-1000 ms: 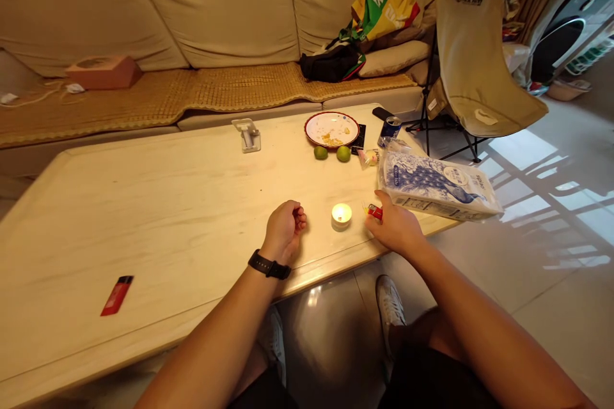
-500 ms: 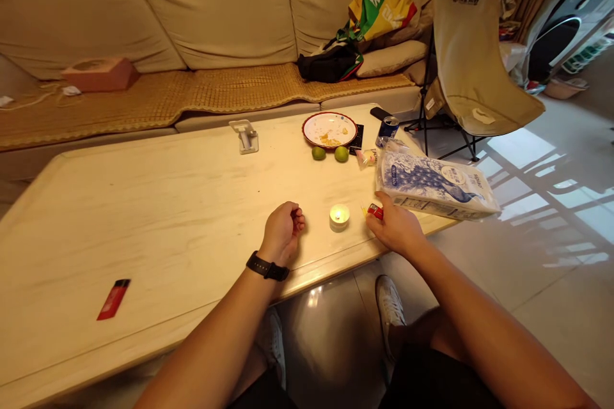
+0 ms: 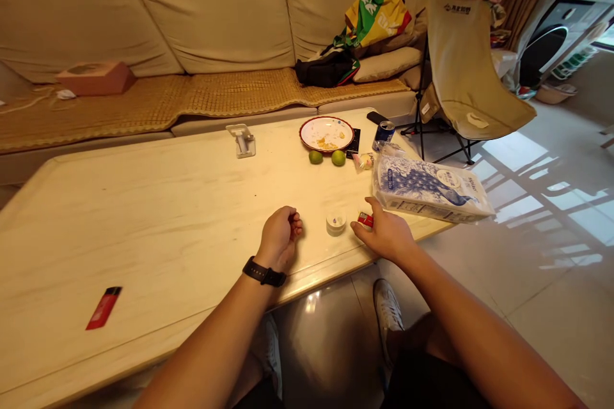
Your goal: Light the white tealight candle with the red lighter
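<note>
On the pale table a round tealight candle (image 3: 336,225) stands between my hands; no flame shows on it. My left hand (image 3: 281,233), a black watch on its wrist, rests to the candle's left with its fingers curled in and nothing visible in them. To the right of the candle, my right hand (image 3: 386,230) has its thumb and index finger spread apart. A small red lighter (image 3: 365,220) with a pale end sits within that hand, partly hidden by it. Another red lighter (image 3: 103,308) with a black end lies at the table's left front.
A peacock-printed paper pack (image 3: 432,188) lies on the table's right end. Behind are two green fruits (image 3: 338,158), a red-rimmed plate (image 3: 302,134), a blue can (image 3: 384,133) and a white stand (image 3: 242,140). A sofa (image 3: 215,19) and a folding chair (image 3: 465,70) stand beyond.
The candle's flame has gone out. My right hand has moved slightly left towards the candle, its thumb spreading further, and the red lighter has shifted with it. My left hand has stayed put.
</note>
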Action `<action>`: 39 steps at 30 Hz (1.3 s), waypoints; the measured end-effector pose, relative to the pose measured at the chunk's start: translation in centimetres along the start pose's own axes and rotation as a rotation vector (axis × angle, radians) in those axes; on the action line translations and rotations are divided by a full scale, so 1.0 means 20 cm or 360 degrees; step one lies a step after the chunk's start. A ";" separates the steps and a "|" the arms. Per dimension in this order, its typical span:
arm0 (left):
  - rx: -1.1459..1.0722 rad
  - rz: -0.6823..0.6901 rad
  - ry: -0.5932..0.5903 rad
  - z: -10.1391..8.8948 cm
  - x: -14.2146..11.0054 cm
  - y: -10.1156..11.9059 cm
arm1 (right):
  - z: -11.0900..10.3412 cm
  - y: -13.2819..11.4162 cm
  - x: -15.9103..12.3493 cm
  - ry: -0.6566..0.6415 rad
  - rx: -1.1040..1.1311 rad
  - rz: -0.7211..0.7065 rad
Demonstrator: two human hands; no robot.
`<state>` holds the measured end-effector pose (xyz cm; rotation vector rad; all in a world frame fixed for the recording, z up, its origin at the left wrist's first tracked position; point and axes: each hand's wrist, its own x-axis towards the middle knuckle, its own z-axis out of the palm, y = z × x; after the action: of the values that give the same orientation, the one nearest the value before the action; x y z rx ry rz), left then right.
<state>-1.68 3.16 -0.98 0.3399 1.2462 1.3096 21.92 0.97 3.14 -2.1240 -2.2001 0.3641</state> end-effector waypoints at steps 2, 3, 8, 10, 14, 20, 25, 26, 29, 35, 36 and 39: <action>-0.0001 -0.0001 0.0002 0.00 0.00 0.00 | 0.01 -0.02 0.00 -0.0012 -0.0002 -0.0027; -0.0001 -0.0002 0.0002 0.00 0.00 0.00 | 0.01 -0.04 0.00 -0.0020 -0.0011 -0.0042; -0.0005 -0.0005 -0.0009 0.01 -0.01 0.01 | 0.02 -0.11 0.01 -0.0092 -0.0069 -0.0104; -0.0014 -0.0001 -0.0006 0.01 -0.01 0.01 | 0.02 -0.13 0.01 -0.0132 -0.0078 -0.0118; -0.0016 0.0008 0.0000 0.01 -0.02 0.02 | 0.02 -0.18 0.02 -0.0185 -0.0102 -0.0109; -0.0025 -0.0003 -0.0006 0.01 -0.02 0.02 | 0.02 -0.20 0.04 -0.0230 -0.0089 -0.0112; -0.0037 -0.0012 -0.0003 0.01 -0.02 0.02 | 0.02 -0.21 0.04 -0.0235 -0.0078 -0.0104; -0.0036 -0.0010 0.0000 0.01 -0.02 0.02 | 0.02 -0.21 0.04 -0.0240 -0.0075 -0.0092; -0.0026 0.0007 0.0010 0.01 -0.02 0.02 | 0.02 -0.21 0.04 -0.0240 -0.0052 -0.0078; -0.0043 0.0005 -0.0008 0.00 -0.01 0.02 | -0.02 -0.12 0.05 -0.0148 -0.0047 -0.0012; -0.0041 0.0007 -0.0008 0.00 -0.01 0.02 | -0.03 -0.09 0.05 -0.0136 -0.0055 0.0006; -0.0024 0.0005 -0.0009 0.00 -0.01 0.02 | -0.04 -0.02 0.06 -0.0082 -0.0068 0.0044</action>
<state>-1.92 3.15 -0.58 0.3347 1.2305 1.3194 21.63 2.25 3.88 -2.1932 -2.2273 0.3809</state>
